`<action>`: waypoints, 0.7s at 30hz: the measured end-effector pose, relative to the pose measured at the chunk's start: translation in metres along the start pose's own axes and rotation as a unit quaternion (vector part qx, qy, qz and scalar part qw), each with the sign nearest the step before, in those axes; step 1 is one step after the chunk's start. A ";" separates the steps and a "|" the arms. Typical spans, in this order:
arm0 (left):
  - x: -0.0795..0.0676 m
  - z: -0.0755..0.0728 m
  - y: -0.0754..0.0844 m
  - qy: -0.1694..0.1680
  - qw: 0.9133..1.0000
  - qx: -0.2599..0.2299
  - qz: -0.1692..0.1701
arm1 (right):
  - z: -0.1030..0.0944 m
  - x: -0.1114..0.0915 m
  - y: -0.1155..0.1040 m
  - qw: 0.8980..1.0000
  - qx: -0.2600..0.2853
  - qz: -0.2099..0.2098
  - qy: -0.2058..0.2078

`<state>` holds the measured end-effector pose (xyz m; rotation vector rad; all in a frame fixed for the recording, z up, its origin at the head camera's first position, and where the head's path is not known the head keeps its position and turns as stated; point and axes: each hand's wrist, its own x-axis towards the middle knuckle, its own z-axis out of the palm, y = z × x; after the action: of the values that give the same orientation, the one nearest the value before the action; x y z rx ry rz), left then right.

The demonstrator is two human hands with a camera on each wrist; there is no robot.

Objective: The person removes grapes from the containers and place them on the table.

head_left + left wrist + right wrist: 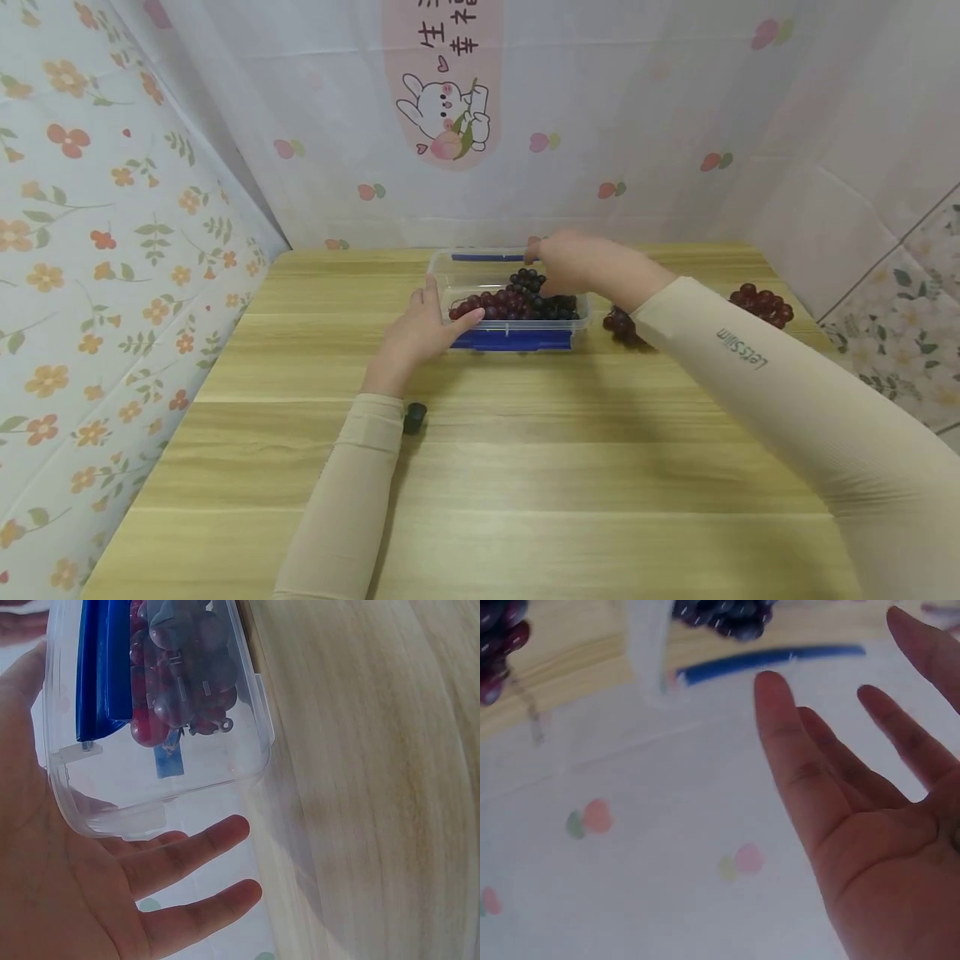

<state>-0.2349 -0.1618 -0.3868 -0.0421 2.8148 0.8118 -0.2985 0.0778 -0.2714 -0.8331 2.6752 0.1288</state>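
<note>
A clear plastic box [510,325] with blue latches stands near the back of the table. Inside lie red grapes [480,304] on the left and dark grapes [555,307] on the right. My left hand [420,329] is at the box's left end, its thumb over the front corner. In the left wrist view, that hand's straight fingers [195,855] spread out beside the box wall. Over the box's back right part hovers my right hand [577,262]. Its extended fingers [780,727] are apart with nothing between them in the right wrist view.
To the right of the box, dark red grapes [620,325] lie on the table, partly behind the right forearm. Another red bunch [761,304] is farther right. A small black cup-shaped piece [415,417] sits beside the left wrist. Printed curtains [637,125] hang behind the table [525,467].
</note>
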 end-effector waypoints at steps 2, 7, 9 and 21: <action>0.001 0.000 -0.001 0.004 1.000 -0.003 0.004 | 0.003 0.009 -0.013 1.000 -0.002 -0.003 -0.002; 0.002 -0.001 -0.003 0.000 1.000 -0.006 0.009 | 0.009 0.032 -0.040 0.999 0.015 -0.017 -0.029; 0.002 -0.001 -0.004 0.002 1.000 -0.007 0.011 | 0.012 0.039 -0.048 0.999 0.021 -0.027 -0.037; 0.003 -0.001 -0.005 0.006 1.000 0.007 0.027 | 0.030 0.067 -0.060 0.996 0.055 -0.054 -0.043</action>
<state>-0.2377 -0.1663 -0.3892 0.0331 2.8437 0.8053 -0.3073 -0.0018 -0.3219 -0.9131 2.5254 -0.0072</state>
